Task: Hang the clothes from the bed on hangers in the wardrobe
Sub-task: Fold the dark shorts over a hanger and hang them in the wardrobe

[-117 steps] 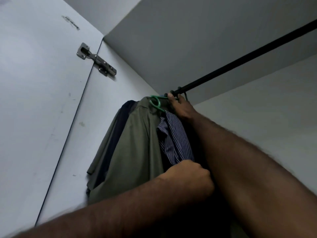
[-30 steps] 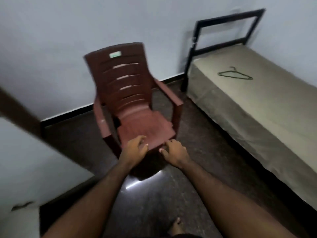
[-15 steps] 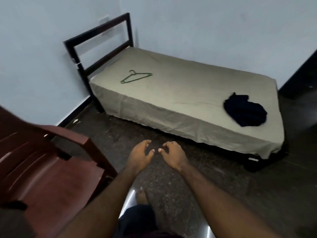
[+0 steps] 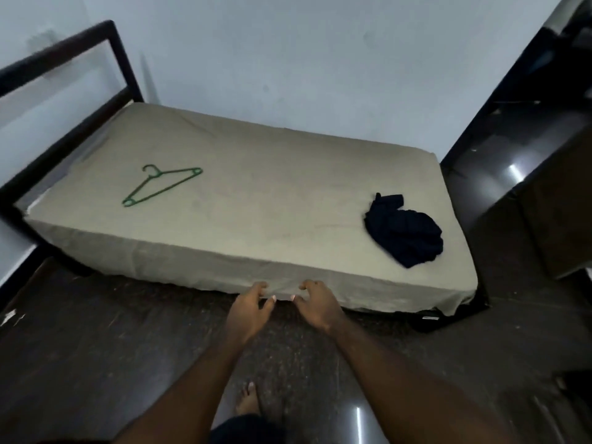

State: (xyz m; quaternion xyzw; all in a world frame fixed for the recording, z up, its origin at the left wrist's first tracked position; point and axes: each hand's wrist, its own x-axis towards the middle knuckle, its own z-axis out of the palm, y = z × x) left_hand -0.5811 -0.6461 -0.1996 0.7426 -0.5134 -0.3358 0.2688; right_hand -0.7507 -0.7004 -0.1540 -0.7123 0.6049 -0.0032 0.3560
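A bed with a beige sheet fills the middle of the head view. A green hanger lies flat on its left part. A crumpled dark blue garment lies on its right part. My left hand and my right hand hover side by side in front of the bed's near edge, fingers loosely spread, holding nothing. Both are well short of the hanger and the garment. The wardrobe is out of view.
The bed's dark headboard frame rises at the left against a pale wall. Dark furniture stands at the right of the bed. The floor is dark and glossy; my bare foot shows below.
I left the wardrobe rail and the hung shirts, turned past a brown plastic chair and came up to the bed. Both hands now hang empty near its front edge.
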